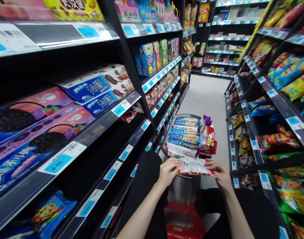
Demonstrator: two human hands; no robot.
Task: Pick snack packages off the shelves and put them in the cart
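Between my hands is a white and red snack bag point(194, 166), held lying flat over the near end of a dark basket. My left hand point(168, 171) grips its left end, with the fingers closed on the edge. My right hand point(219, 173) pinches the right end. Just beyond lies the grey-rimmed basket point(189, 116), filled with several blue cookie packs point(183, 136) in a row and white-red boxes point(180, 150). Red snack bags point(207, 137) and a purple packet point(207, 119) are piled along its right side.
Shelves with Oreo boxes point(52, 122) and price tags point(62, 157) line the left. Chip bags point(288, 73) fill the right shelves. A grey floor aisle point(206, 94) runs to a far rack point(229, 39). Something red point(184, 219) lies below, between my knees.
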